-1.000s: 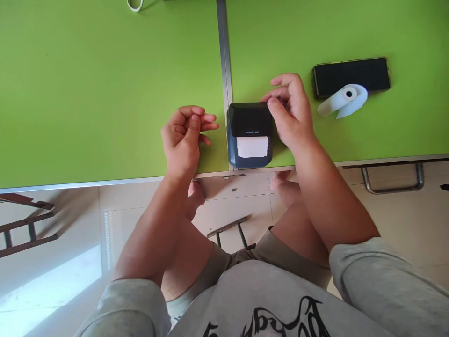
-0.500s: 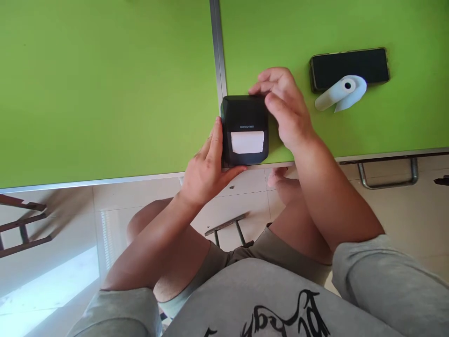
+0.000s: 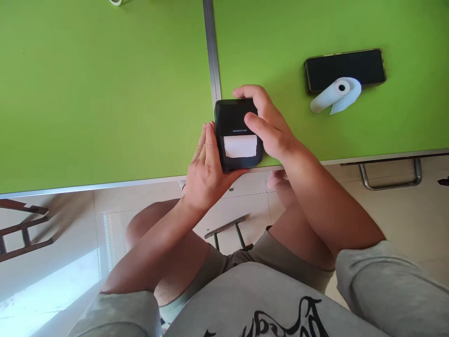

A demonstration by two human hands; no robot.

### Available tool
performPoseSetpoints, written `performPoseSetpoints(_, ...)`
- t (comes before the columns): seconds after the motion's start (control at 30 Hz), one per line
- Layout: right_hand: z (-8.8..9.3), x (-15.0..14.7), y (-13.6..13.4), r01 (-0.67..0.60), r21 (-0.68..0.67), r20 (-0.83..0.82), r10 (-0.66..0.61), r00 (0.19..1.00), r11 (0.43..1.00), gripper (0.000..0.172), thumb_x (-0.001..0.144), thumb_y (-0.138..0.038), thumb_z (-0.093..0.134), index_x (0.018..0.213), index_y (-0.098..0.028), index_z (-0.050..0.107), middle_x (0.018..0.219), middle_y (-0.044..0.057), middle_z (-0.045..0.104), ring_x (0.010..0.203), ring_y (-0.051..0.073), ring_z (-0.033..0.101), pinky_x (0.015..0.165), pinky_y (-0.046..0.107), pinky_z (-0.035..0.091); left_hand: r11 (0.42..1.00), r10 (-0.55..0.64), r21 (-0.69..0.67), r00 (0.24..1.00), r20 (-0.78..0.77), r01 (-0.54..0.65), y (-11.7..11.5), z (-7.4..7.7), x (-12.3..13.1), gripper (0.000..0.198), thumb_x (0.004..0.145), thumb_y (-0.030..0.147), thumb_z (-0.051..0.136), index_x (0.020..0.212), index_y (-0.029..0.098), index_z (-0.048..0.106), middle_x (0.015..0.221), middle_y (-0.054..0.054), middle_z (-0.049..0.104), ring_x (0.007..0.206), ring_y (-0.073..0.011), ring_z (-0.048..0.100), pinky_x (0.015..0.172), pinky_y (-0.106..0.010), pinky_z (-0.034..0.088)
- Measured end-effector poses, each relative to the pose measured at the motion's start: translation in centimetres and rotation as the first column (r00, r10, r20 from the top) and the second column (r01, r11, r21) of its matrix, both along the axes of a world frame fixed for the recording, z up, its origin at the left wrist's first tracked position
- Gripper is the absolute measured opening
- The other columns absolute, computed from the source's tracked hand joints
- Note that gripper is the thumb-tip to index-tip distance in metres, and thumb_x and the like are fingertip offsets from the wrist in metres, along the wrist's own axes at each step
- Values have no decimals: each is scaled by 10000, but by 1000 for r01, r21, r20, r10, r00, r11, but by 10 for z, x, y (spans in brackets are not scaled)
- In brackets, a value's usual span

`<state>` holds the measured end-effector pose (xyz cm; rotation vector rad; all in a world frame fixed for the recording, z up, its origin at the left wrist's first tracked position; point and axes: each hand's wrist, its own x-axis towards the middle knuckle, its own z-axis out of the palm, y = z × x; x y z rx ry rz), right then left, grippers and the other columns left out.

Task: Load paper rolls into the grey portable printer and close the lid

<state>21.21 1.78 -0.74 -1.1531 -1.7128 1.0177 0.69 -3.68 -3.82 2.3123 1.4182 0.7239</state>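
A black label printer [image 3: 231, 112] lies at the front edge of the green table, with white paper showing in its front window. My left hand [image 3: 206, 175] grips it along the left side, its thumb running under the near edge and its fingers stretched along the flank. My right hand [image 3: 268, 124] is on the printer's right side; its thumb rests on the top face and the index finger curls over the far edge. The remaining fingers of that hand are partly hidden behind the printer and palm.
To the right, a white paper roll [image 3: 326, 97] with a loose end leans against a black phone [image 3: 345, 68]. A metal strip [image 3: 211, 51] divides the green table [image 3: 105, 93]. Part of a white object [image 3: 116, 2] shows at the top edge. Below are a metal handle [image 3: 391, 187] and stool legs.
My right hand has closed in on the printer, its thumb now on the top face and its index finger at the far edge. The left hand keeps its hold. The view has shifted slightly.
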Motion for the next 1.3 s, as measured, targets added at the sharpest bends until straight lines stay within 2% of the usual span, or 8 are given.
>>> performPoseSetpoints(0.37,-5,2,1,-54,69,75,49,996,996,832,890,-895,326,1505,-342,411,1655,-8,450,1538,247,424,1317,443,320,994,49,-96,999,6,-49,2,4,0,1191,765,754,784,1642,184,215,1631,-188,498,1501,-367,514,1168,-482,552)
performPoseSetpoints(0.47,-2,8,3,-65,60,150,55,987,996,764,885,-822,481,1507,-383,418,1654,-12,442,1526,268,446,1290,467,385,998,18,-56,1000,16,-17,2,2,-2,1187,792,713,786,1645,154,178,1648,-219,462,1531,-365,474,1210,-493,513)
performPoseSetpoints(0.6,11,21,5,-97,29,287,85,954,995,756,799,-550,770,1468,-382,460,1616,25,456,1461,302,507,1225,503,478,999,-39,-35,999,23,40,2,2,-6,1158,864,680,729,1666,147,85,1674,-230,416,1561,-341,433,1241,-488,478)
performPoseSetpoints(0.77,31,21,-1,53,180,439,-129,889,982,564,741,-397,850,1247,-347,606,1370,69,591,1320,320,581,1118,506,540,997,-50,-59,998,26,52,3,6,-8,1131,893,815,564,1658,100,137,1661,-258,421,1560,-349,433,1240,-486,467)
performPoseSetpoints(0.87,39,10,-7,149,254,479,-258,839,956,317,807,-380,789,1078,-310,641,927,27,665,933,260,678,910,443,572,994,-55,-90,998,7,55,5,9,-7,1083,903,849,488,1635,89,242,1616,-257,486,1503,-371,508,1205,-508,492)
performPoseSetpoints(0.97,41,0,-9,273,346,437,-412,800,898,119,906,-381,674,961,-285,630,614,-40,565,609,193,588,754,386,505,995,-75,-68,997,-12,74,7,12,-6,1082,916,854,444,1608,37,290,1593,-283,499,1481,-383,526,1173,-507,511)
performPoseSetpoints(1.1,38,-5,-5,332,388,360,-473,804,860,92,954,-349,617,899,-277,600,664,-32,666,581,178,615,701,350,465,996,-69,-52,997,-34,67,7,11,-6,1084,915,855,442,1605,30,301,1589,-284,501,1472,-379,534,1161,-489,518)
performPoseSetpoints(1.3,34,-6,2,217,302,576,-359,734,928,45,867,-264,671,829,-282,659,746,-5,744,674,206,639,622,327,435,996,-74,-51,996,-48,72,7,9,-7,1103,915,867,415,1608,18,283,1593,-293,490,1470,-385,533,1162,-495,514)
